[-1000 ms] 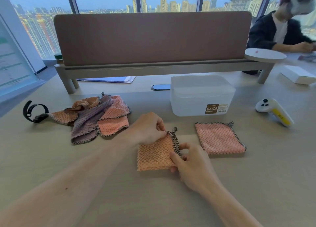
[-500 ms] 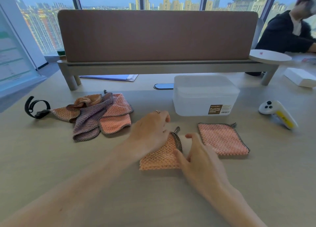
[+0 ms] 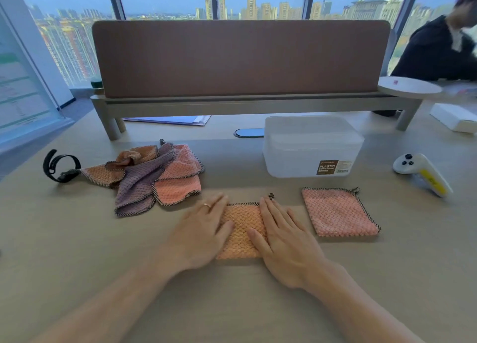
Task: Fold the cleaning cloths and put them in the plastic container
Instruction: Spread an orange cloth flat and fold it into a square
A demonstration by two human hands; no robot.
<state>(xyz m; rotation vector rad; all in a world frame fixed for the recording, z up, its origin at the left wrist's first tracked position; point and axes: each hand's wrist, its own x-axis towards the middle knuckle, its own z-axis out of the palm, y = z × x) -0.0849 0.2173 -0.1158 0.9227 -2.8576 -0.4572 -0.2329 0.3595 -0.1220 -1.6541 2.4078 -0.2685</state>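
Observation:
A folded orange cloth [image 3: 242, 229] lies flat on the table in front of me. My left hand [image 3: 204, 234] rests palm down on its left edge, fingers spread. My right hand [image 3: 284, 236] lies flat on its right side. A folded pink cloth [image 3: 338, 212] sits to the right, apart from my hands. A heap of unfolded orange, purple and pink cloths [image 3: 154, 174] lies at the left. The translucent plastic container [image 3: 309, 146] stands behind the folded cloths with its lid on.
A black strap [image 3: 59, 165] lies left of the heap. A white and yellow controller [image 3: 423, 173] lies at the right. A brown divider panel on a raised shelf [image 3: 240, 58] crosses the back. A person in dark clothing [image 3: 438, 50] sits at the far right.
Both hands let go of the orange cloth's black-trimmed edge and now lie flat on the folded cloth, pressing it down.

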